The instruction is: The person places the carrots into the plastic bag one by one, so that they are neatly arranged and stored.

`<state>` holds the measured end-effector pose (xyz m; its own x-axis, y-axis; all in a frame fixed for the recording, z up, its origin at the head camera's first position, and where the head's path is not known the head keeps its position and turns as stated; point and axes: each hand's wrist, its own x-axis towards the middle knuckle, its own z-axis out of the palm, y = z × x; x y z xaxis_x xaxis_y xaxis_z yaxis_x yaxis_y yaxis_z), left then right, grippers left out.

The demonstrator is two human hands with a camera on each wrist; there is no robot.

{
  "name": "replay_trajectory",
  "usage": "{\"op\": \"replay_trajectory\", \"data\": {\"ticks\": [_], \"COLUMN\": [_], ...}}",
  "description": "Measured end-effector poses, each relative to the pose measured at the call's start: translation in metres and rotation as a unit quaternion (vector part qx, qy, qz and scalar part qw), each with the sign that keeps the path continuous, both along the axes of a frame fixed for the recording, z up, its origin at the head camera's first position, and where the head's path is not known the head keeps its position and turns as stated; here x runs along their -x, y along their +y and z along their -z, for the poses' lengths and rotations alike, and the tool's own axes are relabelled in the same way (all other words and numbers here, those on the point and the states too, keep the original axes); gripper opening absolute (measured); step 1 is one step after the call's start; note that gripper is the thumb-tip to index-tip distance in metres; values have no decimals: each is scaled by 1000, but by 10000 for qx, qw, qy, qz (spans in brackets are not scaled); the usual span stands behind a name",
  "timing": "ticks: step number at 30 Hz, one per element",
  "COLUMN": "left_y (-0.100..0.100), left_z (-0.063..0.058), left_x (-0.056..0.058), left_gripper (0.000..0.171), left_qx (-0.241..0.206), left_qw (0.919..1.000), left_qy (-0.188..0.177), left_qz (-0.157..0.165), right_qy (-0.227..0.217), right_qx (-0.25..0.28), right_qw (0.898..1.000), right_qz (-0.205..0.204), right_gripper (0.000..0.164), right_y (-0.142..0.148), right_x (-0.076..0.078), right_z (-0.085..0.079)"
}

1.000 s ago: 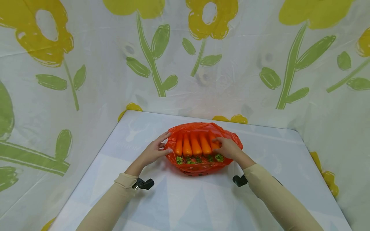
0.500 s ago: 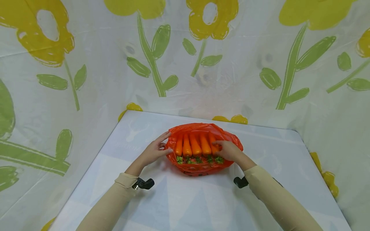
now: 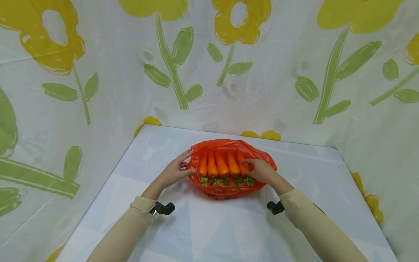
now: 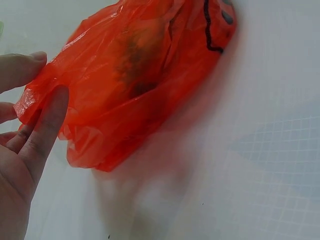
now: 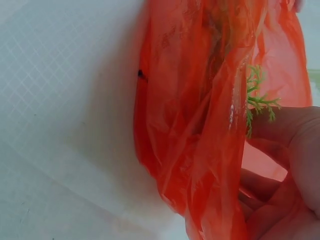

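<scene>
An open red plastic bag (image 3: 226, 193) lies on the table, with several orange carrots (image 3: 222, 165) side by side in it. Their green leafy tops (image 3: 225, 181) point toward the near side. At the bag's left edge, my left hand (image 3: 173, 171) holds the thin plastic between thumb and fingers, as the left wrist view also shows. Reaching into the right side of the opening, my right hand (image 3: 262, 170) has thumb and fingers around the rightmost carrot (image 3: 241, 163). In the right wrist view, the bag's wall hides those fingertips, and a green sprig (image 5: 257, 100) shows beside the hand.
The bag rests on a white table (image 3: 209, 229) with pale blue triangle prints. Behind and to both sides hangs a white curtain (image 3: 268, 91) with yellow flowers and green leaves. A black wrist camera (image 3: 163, 208) sits on each wrist.
My right hand has shifted slightly to the right, and more of the rightmost carrot shows. The left hand stays at the bag's left edge.
</scene>
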<state>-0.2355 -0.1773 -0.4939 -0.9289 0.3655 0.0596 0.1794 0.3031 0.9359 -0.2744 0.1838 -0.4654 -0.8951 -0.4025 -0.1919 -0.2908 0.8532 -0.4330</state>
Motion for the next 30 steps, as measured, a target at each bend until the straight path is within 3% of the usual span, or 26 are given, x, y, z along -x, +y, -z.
{"op": "replay_trajectory", "data": {"ticks": [6, 13, 22, 30], "left_y": [0, 0, 0, 0], "left_z": [-1, 1, 0, -1], "left_x": [0, -1, -2, -1], "left_gripper": [79, 79, 78, 78], "left_qx": [-29, -26, -34, -64], "left_qw": [10000, 10000, 10000, 10000], "left_qy": [6, 2, 24, 62], "left_qz": [-27, -18, -35, 7], "right_qy": [-70, -177, 4, -31], "right_qx": [-18, 347, 644, 446], "right_qw": [9999, 9987, 9975, 9987], "right_qz": [103, 322, 297, 230], "right_gripper": [50, 49, 47, 45], "right_y": [4, 10, 15, 19], "right_x": [-3, -7, -14, -17], "right_z": [-6, -9, -10, -17]}}
